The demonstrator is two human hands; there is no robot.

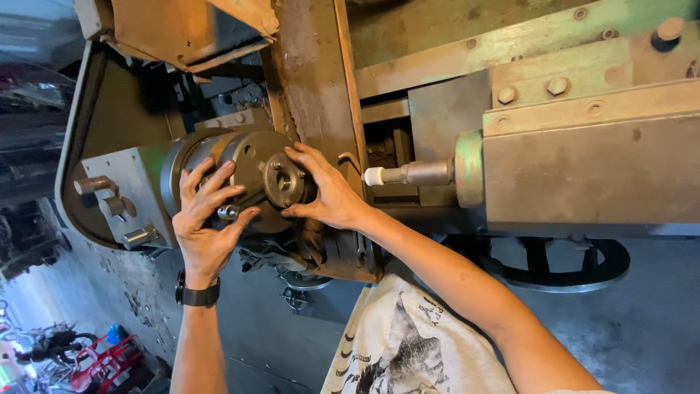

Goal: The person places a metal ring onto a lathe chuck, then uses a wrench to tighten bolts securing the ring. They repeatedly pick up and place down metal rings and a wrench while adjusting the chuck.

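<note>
Grey-painted steel at far left: the headstock (120,182) with three stubby knobs (138,236) sticking out of its face. I'm looking down from the head cam, so the whole lathe reads tilted.

Next along, my left hand (208,219) (black watch (197,295) on the wrist) is spread wide, fingers fanned over the near side of the chuck (248,171), palm below it. It's pressing flat, not closed round anything. A small shiny pin or key end (228,212) shows just under the fingertips; can't tell if it's pinched or just touching.

The chuck sits between both hands, approx. centre-left of frame. Its axis runs left-right, along the bed, face pointing toward the tailstock side. On that face is a smaller round part (284,180) w/ a centre hole.

My right hand (328,193) comes in from the right, fingers half-curled, tips on the rim of that round part, thumb under it. So the right hand is the nearer one to the face; the left is on the body behind.

Behind them a rusty brown upright (313,73) crosses the view. Further right, well apart from the chuck, a steel spindle w/ a white tip (375,176) points back at it, coming out of the big grey block (583,168).
</note>
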